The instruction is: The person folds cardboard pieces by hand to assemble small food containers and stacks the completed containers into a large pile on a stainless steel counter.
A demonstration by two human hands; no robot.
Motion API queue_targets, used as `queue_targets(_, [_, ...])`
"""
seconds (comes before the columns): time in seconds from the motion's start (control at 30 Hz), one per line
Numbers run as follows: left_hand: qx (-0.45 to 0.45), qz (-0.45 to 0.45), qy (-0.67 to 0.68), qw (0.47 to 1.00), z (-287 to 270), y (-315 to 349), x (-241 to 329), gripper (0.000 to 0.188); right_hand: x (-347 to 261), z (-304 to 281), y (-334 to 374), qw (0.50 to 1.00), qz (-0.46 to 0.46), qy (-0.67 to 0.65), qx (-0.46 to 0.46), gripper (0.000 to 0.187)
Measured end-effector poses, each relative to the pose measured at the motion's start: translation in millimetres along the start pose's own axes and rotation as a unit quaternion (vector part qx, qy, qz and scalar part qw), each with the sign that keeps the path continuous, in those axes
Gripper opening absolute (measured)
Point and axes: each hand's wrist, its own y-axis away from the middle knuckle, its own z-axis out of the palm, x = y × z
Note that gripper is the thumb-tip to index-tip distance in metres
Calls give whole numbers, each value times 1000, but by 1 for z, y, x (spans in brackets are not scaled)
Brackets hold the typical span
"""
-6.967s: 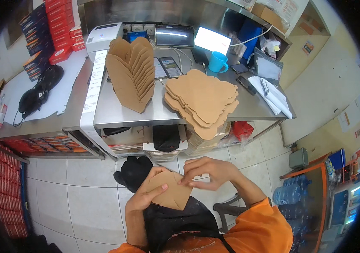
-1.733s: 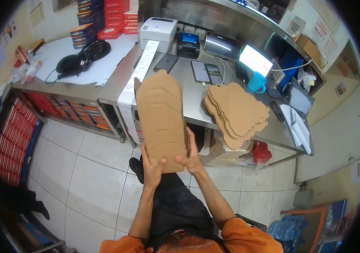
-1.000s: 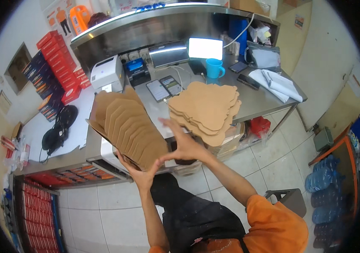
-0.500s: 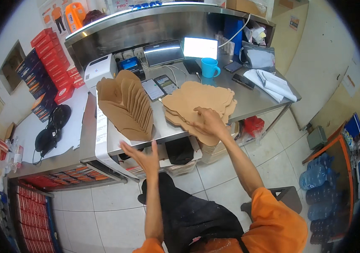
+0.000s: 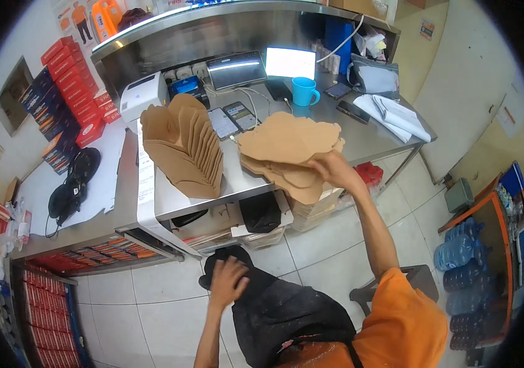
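Note:
On the metal table a loose stack of flat brown cardboard cutouts (image 5: 292, 185) has wavy, lobed edges. My right hand (image 5: 335, 169) is closed on the right front edge of the top cardboard cutout (image 5: 289, 138), whose edge stands a little off the sheets below. My thumb is partly hidden. To the left, several folded cardboard boxes (image 5: 183, 153) stand nested in a leaning row; neither hand touches them. Away from the table, my left hand (image 5: 228, 282) hangs over my dark-clad knee, fingers apart and holding nothing.
Behind the cardboard are two phones (image 5: 222, 124), a blue mug (image 5: 305, 92), a tablet (image 5: 237, 70), a lit screen (image 5: 291, 62) and a white label printer (image 5: 144, 97). White papers (image 5: 390, 116) lie at the right. A grey stool (image 5: 418, 282) stands by my right side.
My right hand has moved right from the top of the stack to its edge and closed on the top cutout. My left hand has dropped from beside the folded boxes toward my knee.

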Motion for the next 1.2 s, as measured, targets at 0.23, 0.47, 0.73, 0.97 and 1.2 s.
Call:
queue_targets(0.23, [-4,-31,420,907,35,-32,95,39,-32,-70,11,869,140,-145,451,25])
queue_targets(0.47, [255,-26,800,542,-35,-74,105,117,-43,-59,28,915,174,-361,37,21])
queue_targets(0.73, [158,-102,715,673,-30,-27,115,67,-115,19,27,995,-22,-98,-3,51])
queue_targets(0.97, [303,-72,795,520,-13,-25,125,55,-178,65,65,970,-65,-232,-38,44])
queue_targets(1.2, [349,-180,724,567,-23,-38,115,52,-179,67,67,932,10,-350,-92,22])
